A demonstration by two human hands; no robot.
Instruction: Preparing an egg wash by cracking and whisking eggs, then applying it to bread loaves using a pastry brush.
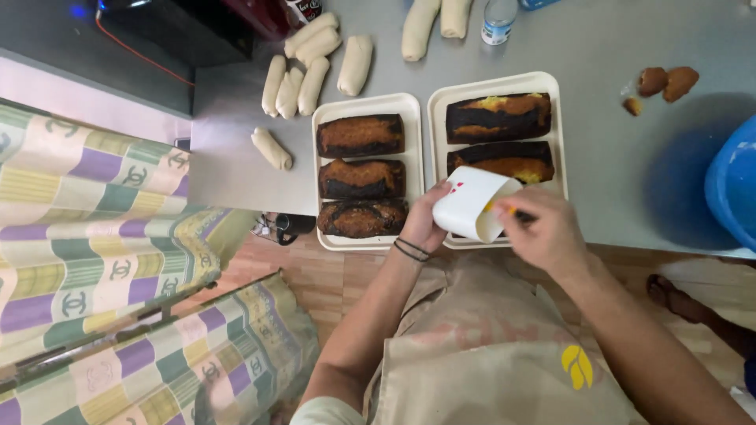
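A white paper cup (475, 205) lies tilted on its side above the near edge of the right tray (551, 86), with its open mouth turned toward the person's body. The left hand (424, 220) is closed around the cup from the left side and carries it; two thin dark bands sit on that wrist. The right hand (543, 228) is at the mouth of the cup, its fingers pinched narrow on a small yellow-orange thing (504, 209) that is too much hidden to identify. The cup and both hands cover the front part of the right tray, so whether a third loaf lies under them cannot be told. In this tray two dark-crusted loaf cakes (499, 116) are visible, one behind the other. The left tray (409, 106) touches it side by side and holds three similar loaf cakes (361, 135) in a row, all with burnt-looking edges. Both cream trays stand on a grey counter (614, 173). Behind the left tray lie pale rolls of raw dough (313, 83): six in a loose group, one alone (272, 149) to the left of the tray, and two more (419, 27) at the far edge. Near these stands one clear plastic bottle (498, 20). To the right, well apart from the trays, lie three brown broken cake pieces (665, 83), and one blue tub (732, 185) shows at the right border. On the left side a checkered cloth (94, 236) in green, purple and yellow covers something beside the counter.
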